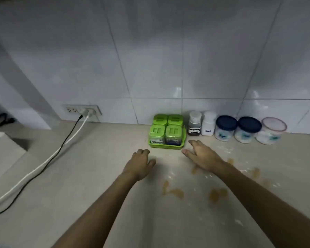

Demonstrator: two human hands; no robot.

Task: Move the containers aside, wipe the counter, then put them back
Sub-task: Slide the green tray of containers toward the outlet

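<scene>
Both hands empty, left hand (141, 162) loosely curled, right hand (201, 154) spread, near green tray (166, 146) of four jars at 12 o'clock on the stained desk (97, 176); likely light, stiff, best gripped by side rims.

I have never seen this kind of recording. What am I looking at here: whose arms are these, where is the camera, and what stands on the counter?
There is no machine. One wide-angle camera sits on a person's head and looks down, so the two bare arms are that person's own. The left hand and the right hand reach forward over a beige counter; both are empty. Against the tiled wall stands a green tray with four green-lidded boxes, then a dark bottle, a white bottle labelled Salt, two blue-lidded jars and a clear-lidded jar. Orange stains and white powder mark the counter. On the left, two cables run to a wall socket.
</scene>
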